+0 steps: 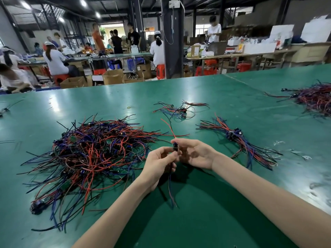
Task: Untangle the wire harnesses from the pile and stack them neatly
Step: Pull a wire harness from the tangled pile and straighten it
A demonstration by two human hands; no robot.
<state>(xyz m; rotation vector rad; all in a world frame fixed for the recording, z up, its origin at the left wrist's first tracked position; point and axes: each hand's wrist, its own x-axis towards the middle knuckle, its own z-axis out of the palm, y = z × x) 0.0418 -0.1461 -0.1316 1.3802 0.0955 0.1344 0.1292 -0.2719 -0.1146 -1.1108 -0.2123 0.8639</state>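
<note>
In the head view, the left hand [161, 161] and the right hand [195, 153] meet above the green table mat [215, 97], and between them they hold one single wire harness with a small black connector [175, 146]. The left thumb and forefinger pinch it just under the connector, and the other left fingers are curled. The right thumb and forefinger seem to close on the top of the connector, with the other right fingers loosely bent; this part is a little blurred. Red wires of this harness go up and away, and blue and black ones hang down toward the mat. On the left lies the large tangled pile of red, blue and black wires [89, 154], which looks the biggest heap on the mat near the person. On the right, well apart from it, lies the neat stack of aligned harnesses [238, 140], clearly smaller. I judge the task is in its early part: a few harnesses are stacked, one is in hand, and most are left. A small loose group of wires [177, 110] lies further back.
</note>
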